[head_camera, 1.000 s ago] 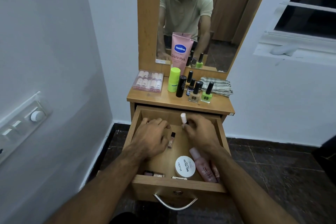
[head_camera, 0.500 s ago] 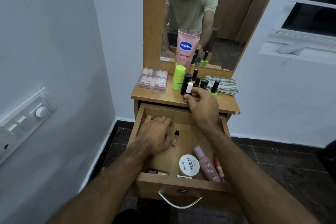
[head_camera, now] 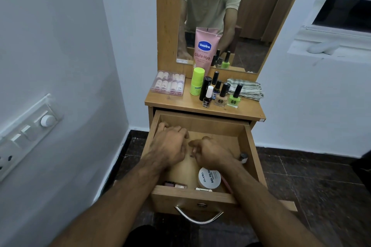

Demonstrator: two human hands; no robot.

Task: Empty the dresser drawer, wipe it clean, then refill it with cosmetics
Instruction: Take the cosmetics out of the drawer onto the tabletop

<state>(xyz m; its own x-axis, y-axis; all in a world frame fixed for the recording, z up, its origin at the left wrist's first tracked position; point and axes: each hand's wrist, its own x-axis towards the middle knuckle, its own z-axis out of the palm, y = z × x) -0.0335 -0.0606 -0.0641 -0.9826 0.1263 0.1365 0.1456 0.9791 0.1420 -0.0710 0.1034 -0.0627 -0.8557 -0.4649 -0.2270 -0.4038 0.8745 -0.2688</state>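
- The drawer [head_camera: 250,146] is standing pulled out, its top lying open to reach from above; its side walls and front panel are bounding the way in.
- Both hands, left hand [head_camera: 170,146] and right hand [head_camera: 212,151], are filling the drawer's middle, with bare wood showing behind them toward the back wall.
- A white round jar [head_camera: 208,178] and small items by the front panel are crowding the near end.
- A small capped bottle [head_camera: 243,157] is sitting against the right wall.
- On the counter [head_camera: 251,113], bottles [head_camera: 220,94] are clustering at centre, a clear box [head_camera: 168,86] at left and a folded cloth [head_camera: 246,89] at right; the front strip is lying bare.
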